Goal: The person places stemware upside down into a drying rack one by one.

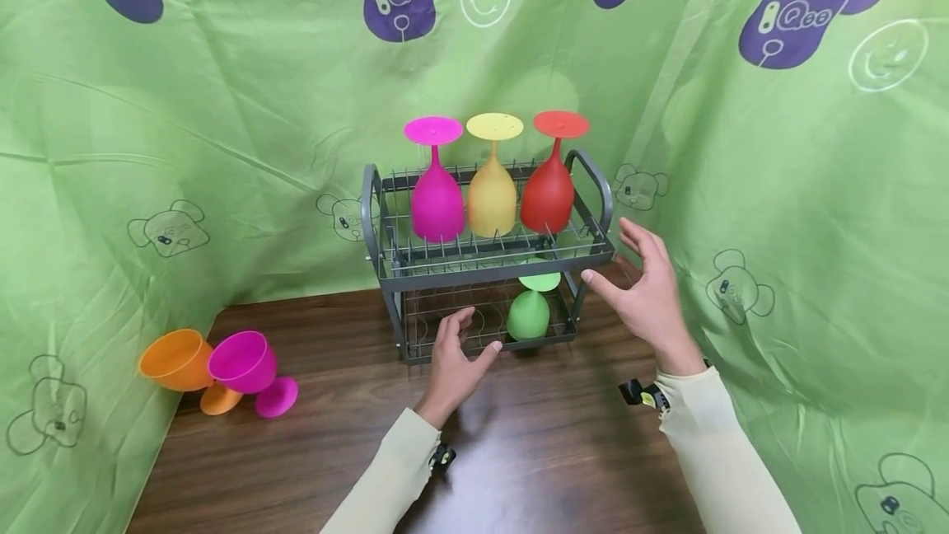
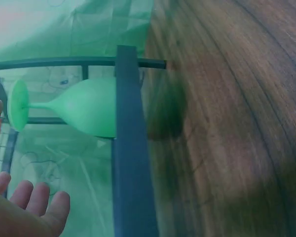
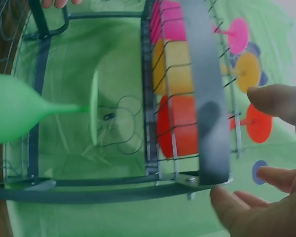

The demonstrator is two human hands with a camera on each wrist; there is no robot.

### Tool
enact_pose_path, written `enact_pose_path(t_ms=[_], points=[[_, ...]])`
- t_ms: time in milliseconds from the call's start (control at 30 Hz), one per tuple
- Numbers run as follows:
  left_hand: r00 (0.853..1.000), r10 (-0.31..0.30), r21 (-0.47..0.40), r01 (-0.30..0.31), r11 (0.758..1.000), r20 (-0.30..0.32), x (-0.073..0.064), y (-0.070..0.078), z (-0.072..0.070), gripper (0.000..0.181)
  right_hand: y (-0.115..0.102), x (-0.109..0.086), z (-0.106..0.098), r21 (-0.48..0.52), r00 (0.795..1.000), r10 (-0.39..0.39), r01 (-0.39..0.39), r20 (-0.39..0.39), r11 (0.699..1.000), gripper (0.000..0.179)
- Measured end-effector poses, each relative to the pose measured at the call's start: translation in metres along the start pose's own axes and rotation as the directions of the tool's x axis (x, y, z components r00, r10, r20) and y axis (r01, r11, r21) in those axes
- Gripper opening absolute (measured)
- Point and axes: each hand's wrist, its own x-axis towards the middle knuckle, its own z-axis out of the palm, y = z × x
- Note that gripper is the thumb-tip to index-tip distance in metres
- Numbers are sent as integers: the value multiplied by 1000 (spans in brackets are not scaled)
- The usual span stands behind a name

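A dark grey two-tier dish rack (image 1: 497, 272) stands at the back of the table. Upside down on its upper tier are a magenta goblet (image 1: 437, 204), a yellow goblet (image 1: 492, 200) and a red goblet (image 1: 547, 196). On the lower tier a green goblet (image 1: 529, 316) stands inverted towards the right. My left hand (image 1: 457, 361) is in front of the lower tier, left of the green goblet, fingers spread and holding nothing. Beside the rack's right end, my right hand (image 1: 647, 291) has its thumb and fingers apart with nothing between them; the right wrist view (image 3: 266, 197) shows them near the upper tier's corner.
An orange goblet (image 1: 176, 359) and another magenta goblet (image 1: 243, 363) stand upright side by side on the wooden table (image 1: 334, 435), at the left. Green printed cloth (image 1: 259, 105) walls in the table behind and at both sides.
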Motion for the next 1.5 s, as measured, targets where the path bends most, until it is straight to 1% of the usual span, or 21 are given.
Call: enact_pose_path(t_ms=[133, 200, 367, 500, 667, 733, 800, 933, 1033, 1067, 1167, 1300, 1400, 1500], points=[[999, 27, 11, -26, 1000, -33, -7, 10, -13, 67, -9, -10, -1, 9, 1000, -9, 9, -24, 1000, 88], [998, 35, 20, -34, 999, -44, -10, 17, -21, 63, -11, -15, -1, 32, 999, -9, 10, -31, 999, 84], [997, 30, 48, -27, 998, -76, -19, 31, -40, 55, -12, -33, 5, 140, 1000, -3, 5, -10, 990, 76], [992, 16, 36, -11, 999, -123, -29, 36, -56, 54, -12, -50, 11, 231, 1000, 8, -11, 15, 973, 74], [980, 8, 16, -5, 1000, -197, -40, 34, -77, 55, -10, -67, 26, 355, 999, 32, -40, 31, 934, 71], [971, 6, 17, -2, 1000, -239, -45, 32, -86, 54, -9, -72, 32, 395, 999, 38, -49, 36, 917, 69], [958, 4, 24, 3, 1000, -288, -49, 30, -94, 54, -8, -77, 39, 420, 998, 38, -53, 42, 906, 68], [922, -12, 23, 22, 999, -387, -59, 23, -109, 52, -5, -86, 52, 456, 997, 33, -59, 64, 888, 65], [890, -42, 10, 53, 999, -454, -64, 16, -121, 53, -2, -92, 61, 478, 996, 42, -76, 81, 875, 63], [877, -51, 13, 66, 998, -478, -66, 13, -125, 53, -1, -94, 64, 484, 995, 45, -82, 88, 871, 62], [829, -85, 11, 110, 994, -553, -70, 3, -138, 52, 2, -99, 73, 500, 993, 43, -94, 112, 861, 60], [759, -124, -4, 158, 987, -639, -76, -9, -154, 51, 5, -106, 82, 526, 991, 26, -90, 128, 846, 58], [703, -154, -28, 187, 982, -695, -82, -19, -167, 53, 6, -112, 89, 545, 990, 33, -103, 137, 832, 56], [645, -193, -71, 210, 975, -739, -85, -32, -180, 57, 9, -117, 97, 552, 986, 52, -132, 158, 823, 55]])
